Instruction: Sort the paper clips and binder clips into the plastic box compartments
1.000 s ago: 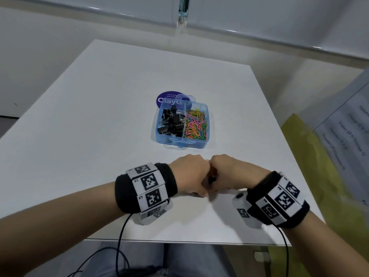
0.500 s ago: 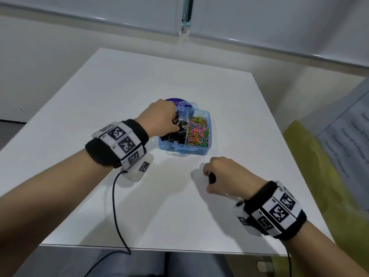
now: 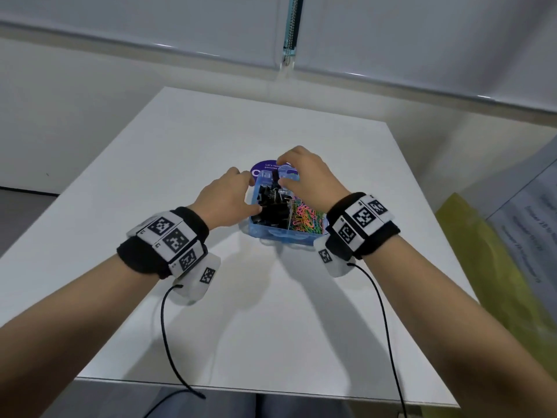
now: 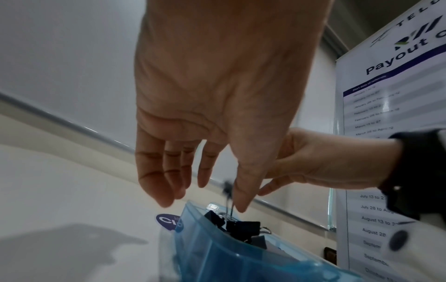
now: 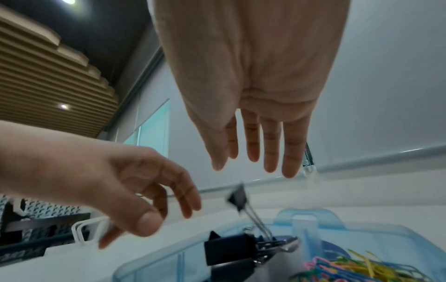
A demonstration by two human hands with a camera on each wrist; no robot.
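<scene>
both hands over the clip box

the blue plastic box [image 3: 281, 236] sits mid desk [image 3: 150, 182]. black binder clips [image 3: 272, 206] fill its left compartment, colourful paper clips [image 3: 306, 220] the right. left hand [image 3: 224, 197] and right hand [image 3: 307, 176] hover over the binder side, fingers [image 5: 272, 150] loose and spread, gripping nothing. one binder clip [image 5: 237, 198] is mid-air, blurred, just below the right fingertips. a purple sticker [image 3: 263, 168] lies behind the box.
</scene>
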